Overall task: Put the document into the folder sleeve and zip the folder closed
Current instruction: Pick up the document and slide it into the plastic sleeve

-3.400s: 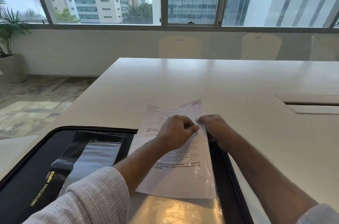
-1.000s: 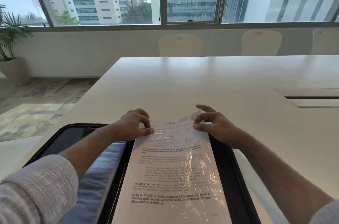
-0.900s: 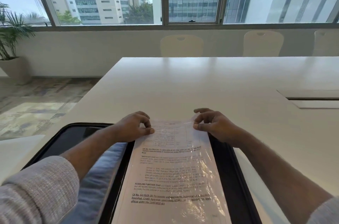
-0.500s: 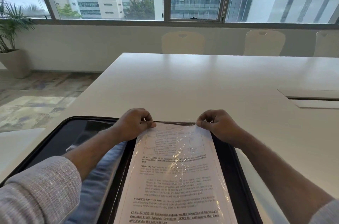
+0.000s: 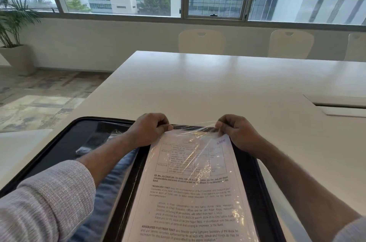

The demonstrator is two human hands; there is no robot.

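left hand (image 5: 147, 130) and right hand (image 5: 234, 130) each pinching sleeve (image 5: 198, 134) top corners | document (image 5: 190, 192) fully inside sleeve, lying in open folder (image 5: 65, 142) on table (image 5: 217, 87) | step: insertion seems done | next: let go; fold shut; find zip

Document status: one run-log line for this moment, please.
document inside clear sleeve | left hand, right hand pinching sleeve top corners | folder open, unzipped

Single head view, angled forward-down, close over table (image 5: 198, 87) edge.
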